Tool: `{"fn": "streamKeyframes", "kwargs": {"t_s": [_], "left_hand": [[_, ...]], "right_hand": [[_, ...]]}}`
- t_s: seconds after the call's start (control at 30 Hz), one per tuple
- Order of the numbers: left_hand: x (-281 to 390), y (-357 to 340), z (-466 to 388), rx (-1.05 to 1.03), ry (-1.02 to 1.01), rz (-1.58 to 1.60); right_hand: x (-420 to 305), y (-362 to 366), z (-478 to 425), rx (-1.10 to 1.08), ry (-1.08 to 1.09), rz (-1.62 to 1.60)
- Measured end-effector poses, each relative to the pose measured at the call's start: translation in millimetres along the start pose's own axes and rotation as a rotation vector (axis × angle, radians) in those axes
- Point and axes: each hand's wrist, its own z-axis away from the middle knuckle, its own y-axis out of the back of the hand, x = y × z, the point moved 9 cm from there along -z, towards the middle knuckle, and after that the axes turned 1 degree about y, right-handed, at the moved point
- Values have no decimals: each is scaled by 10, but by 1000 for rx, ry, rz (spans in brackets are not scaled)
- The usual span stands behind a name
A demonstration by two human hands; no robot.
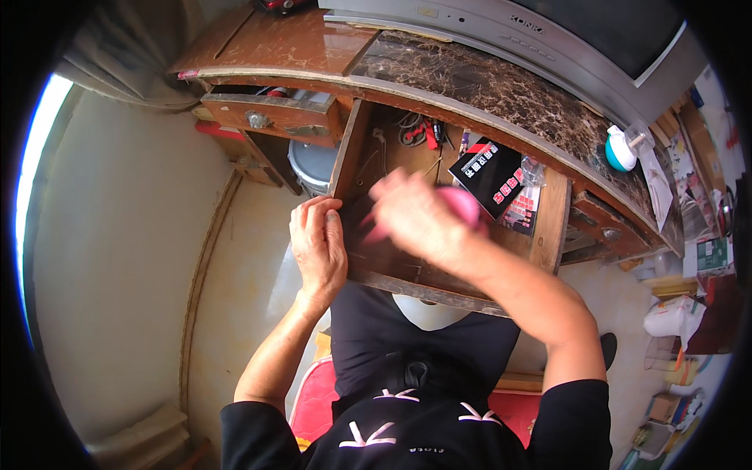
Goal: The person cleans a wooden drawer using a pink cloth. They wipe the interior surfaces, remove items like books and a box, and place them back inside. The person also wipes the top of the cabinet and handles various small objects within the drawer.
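An open wooden drawer (423,285) is pulled out over my lap. My left hand (320,244) rests on its left wall near the front corner, fingers over the edge. Inside the drawer my right hand (411,211) is blurred, with a pink thing (460,205) beside and partly behind it; whether the fingers hold it I cannot tell. Towards the back lie red-handled tools (426,134) and a grey cable (409,123). On the right are a black printed booklet (490,173), a small clear plastic bag (533,172) and another printed sheet (520,210).
A silver television (505,35) stands on the marbled desk top (446,73), with a white and teal object (620,150) near its right end. A smaller drawer (273,114) is partly pulled out at the left, above a lidded metal container (314,164).
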Motion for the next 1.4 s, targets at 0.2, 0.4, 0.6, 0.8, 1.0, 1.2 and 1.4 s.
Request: {"fn": "streamKeyframes", "kwargs": {"t_s": [0.2,0.4,0.6,0.8,1.0,1.2,1.4], "left_hand": [[-153,89,50,108,171,253],[-202,86,42,83,204,215],[-196,107,50,81,195,189],[-152,56,20,76,156,169],[-195,69,39,56,218,170],[-161,62,45,50,183,121],[-162,67,21,40,167,115]], "right_hand": [[396,441,165,198,-48,-540],[-485,-247,25,160,352,-443],[490,74,252,47,-51,-169],[58,187,0,429,186,-386],[483,-216,-108,93,-210,-258],[596,327,71,276,-217,-330],[-519,-353,12,362,345,-616]]}}
